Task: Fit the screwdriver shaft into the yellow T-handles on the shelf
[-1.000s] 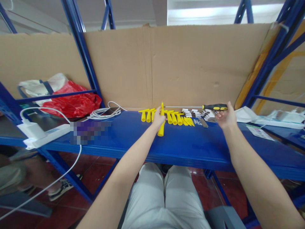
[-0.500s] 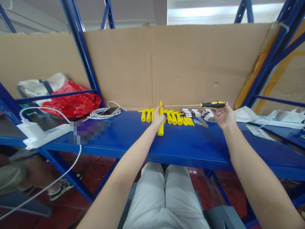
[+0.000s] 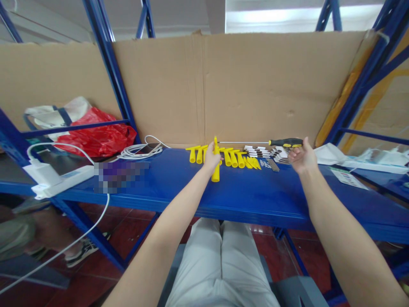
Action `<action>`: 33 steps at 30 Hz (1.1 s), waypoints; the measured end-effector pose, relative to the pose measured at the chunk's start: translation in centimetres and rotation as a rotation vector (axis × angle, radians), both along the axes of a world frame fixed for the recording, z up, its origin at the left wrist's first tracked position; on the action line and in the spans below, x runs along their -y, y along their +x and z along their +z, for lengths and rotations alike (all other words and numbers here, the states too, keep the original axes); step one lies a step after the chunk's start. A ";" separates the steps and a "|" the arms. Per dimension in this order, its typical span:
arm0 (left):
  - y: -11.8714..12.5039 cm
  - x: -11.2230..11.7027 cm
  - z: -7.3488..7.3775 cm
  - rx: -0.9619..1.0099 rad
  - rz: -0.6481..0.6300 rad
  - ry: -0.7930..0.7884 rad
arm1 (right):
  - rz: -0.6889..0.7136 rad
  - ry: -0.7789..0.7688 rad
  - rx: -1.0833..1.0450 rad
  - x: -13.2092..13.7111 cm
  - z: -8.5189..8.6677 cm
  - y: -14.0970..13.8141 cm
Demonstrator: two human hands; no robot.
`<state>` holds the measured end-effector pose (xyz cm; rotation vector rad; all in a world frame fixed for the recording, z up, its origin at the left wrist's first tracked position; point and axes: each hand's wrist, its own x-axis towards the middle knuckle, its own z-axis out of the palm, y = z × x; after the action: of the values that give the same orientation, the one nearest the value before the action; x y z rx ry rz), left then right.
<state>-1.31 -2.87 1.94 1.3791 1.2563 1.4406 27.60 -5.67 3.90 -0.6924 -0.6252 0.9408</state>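
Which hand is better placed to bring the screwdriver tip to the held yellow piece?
Right, probably: the right hand grips the screwdriver handle, shaft aimed at the yellow piece held by the left hand.

Brown cardboard sheet (image 3: 255,85) across 12 o'clock, creased vertically near centre, backing blue steel shelf (image 3: 255,196). Blue rack uprights (image 3: 108,64) slanting at 11 and 2 o'clock. Glossy red-brown tiled floor (image 3: 134,238) at 7 o'clock. Bright light strip (image 3: 271,17) above cardboard, 1 o'clock.
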 end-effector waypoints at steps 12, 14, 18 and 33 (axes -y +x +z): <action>-0.2 0.0 0.2 0.004 0.013 -0.009 | -0.036 0.002 0.027 0.6 0.3 -0.9; -0.1 0.1 0.2 -0.004 0.009 -0.012 | -0.040 -0.030 0.021 0.7 0.4 -0.9; -0.1 0.2 0.2 -0.023 0.003 0.004 | -0.039 -0.067 -0.003 1.1 0.8 -1.2; -0.1 -0.5 -0.3 0.002 0.025 0.044 | -0.039 -0.024 0.066 0.3 0.3 -0.6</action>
<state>-1.45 -2.36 1.64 1.3953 1.2515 1.4938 27.04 -5.92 4.20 -0.7571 -0.6571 0.8941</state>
